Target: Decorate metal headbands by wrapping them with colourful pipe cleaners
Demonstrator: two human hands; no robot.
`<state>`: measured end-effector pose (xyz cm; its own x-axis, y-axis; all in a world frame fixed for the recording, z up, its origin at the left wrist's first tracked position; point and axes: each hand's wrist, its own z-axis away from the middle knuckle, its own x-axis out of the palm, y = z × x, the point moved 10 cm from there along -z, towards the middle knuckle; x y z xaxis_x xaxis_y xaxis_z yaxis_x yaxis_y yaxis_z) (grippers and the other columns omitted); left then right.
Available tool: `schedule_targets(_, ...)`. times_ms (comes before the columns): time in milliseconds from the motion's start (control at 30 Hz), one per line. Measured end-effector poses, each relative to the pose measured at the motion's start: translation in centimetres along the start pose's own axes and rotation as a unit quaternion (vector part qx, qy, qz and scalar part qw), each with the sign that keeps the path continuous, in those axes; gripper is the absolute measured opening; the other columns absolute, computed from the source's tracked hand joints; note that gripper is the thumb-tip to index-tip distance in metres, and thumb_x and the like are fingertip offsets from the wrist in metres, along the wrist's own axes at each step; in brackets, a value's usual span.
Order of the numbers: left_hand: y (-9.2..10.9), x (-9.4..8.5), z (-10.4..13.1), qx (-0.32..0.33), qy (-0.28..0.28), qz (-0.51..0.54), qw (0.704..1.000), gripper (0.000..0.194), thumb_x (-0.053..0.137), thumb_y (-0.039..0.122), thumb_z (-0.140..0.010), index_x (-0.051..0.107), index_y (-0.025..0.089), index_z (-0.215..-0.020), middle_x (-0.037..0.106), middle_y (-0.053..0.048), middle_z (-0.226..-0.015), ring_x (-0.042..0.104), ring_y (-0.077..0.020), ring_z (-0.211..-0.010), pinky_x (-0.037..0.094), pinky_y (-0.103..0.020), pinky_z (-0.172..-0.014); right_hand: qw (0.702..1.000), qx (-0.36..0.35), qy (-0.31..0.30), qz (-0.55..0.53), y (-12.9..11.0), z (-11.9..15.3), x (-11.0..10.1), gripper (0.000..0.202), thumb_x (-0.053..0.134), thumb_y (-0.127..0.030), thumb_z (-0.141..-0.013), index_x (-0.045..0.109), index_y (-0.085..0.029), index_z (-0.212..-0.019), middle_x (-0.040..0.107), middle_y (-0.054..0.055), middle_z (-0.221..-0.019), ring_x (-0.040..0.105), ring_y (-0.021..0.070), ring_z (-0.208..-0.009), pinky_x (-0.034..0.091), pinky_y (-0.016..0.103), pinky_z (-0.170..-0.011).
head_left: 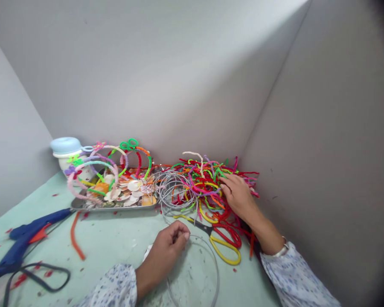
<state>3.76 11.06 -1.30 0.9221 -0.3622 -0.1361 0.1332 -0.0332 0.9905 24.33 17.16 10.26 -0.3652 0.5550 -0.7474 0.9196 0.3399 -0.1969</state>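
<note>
My left hand (169, 247) is closed, thumb against the fingers, on a thin grey wire (218, 273) that curves in a loop over the table. My right hand (238, 194) rests at the right side of a tangled heap of colourful pipe cleaners (208, 194). Its fingers are stretched out and apart, touching the heap, and I see nothing gripped in them. Between the hands lie scissors (225, 251) with one yellow and one red handle, blades pointing left. A coil of grey wire (176, 187) leans at the left of the heap.
A metal tray (128, 208) holds shells (134, 185) and several fuzzy headbands (117, 164). Behind it stands a white jar with a blue lid (67, 147). A blue glue gun (22, 238) with a dark cord and an orange pipe cleaner (76, 238) lie left. Grey walls (166, 85) enclose the table.
</note>
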Motion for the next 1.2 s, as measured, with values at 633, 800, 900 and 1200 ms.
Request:
schedule_targets(633, 0.3, 0.1, 0.0, 0.015, -0.009, -0.051, 0.999, 0.017, 0.046, 0.031, -0.084, 0.055, 0.017, -0.080, 0.040, 0.005, -0.059, 0.035, -0.0104, -0.055, 0.026, -0.021, -0.051, 1.000, -0.021, 0.007, -0.001, -0.5, 0.1, 0.2, 0.033, 0.047, -0.024, -0.086, 0.063, -0.015, -0.113, 0.055, 0.013, -0.127, 0.045, 0.0270, -0.118, 0.035, 0.047, -0.100)
schedule_targets(800, 0.7, 0.1, 0.3, 0.022, -0.009, -0.067, 0.997, 0.016, 0.045, 0.030, -0.084, 0.054, 0.017, -0.080, 0.041, 0.005, -0.060, 0.037, -0.0109, -0.057, 0.028, -0.022, -0.053, 0.999, -0.019, 0.030, -0.014, -0.5, 0.0, -0.3, 0.034, 0.048, -0.027, -0.085, 0.061, -0.013, -0.113, 0.060, 0.015, -0.117, 0.049, 0.0281, -0.112, 0.038, 0.049, -0.097)
schedule_targets(900, 0.8, 0.0, 0.4, 0.022, -0.007, -0.073, 0.997, 0.016, 0.045, 0.029, -0.084, 0.055, 0.017, -0.081, 0.042, 0.005, -0.060, 0.037, -0.0109, -0.058, 0.028, -0.022, -0.053, 0.996, -0.019, 0.077, -0.047, -0.9, -0.2, -2.2, 0.032, 0.048, -0.028, -0.086, 0.061, -0.016, -0.112, 0.060, 0.013, -0.115, 0.050, 0.0263, -0.111, 0.038, 0.047, -0.098)
schedule_targets(1200, 0.7, 0.0, 0.4, 0.025, -0.003, -0.087, 0.996, 0.015, 0.046, 0.027, -0.084, 0.056, 0.017, -0.081, 0.044, 0.004, -0.061, 0.039, -0.0109, -0.058, 0.029, -0.022, -0.053, 0.978, 0.052, 0.128, -0.154, -0.4, -0.4, -5.3, 0.030, 0.046, -0.030, -0.087, 0.061, -0.022, -0.112, 0.059, 0.008, -0.118, 0.052, 0.0224, -0.111, 0.038, 0.043, -0.100)
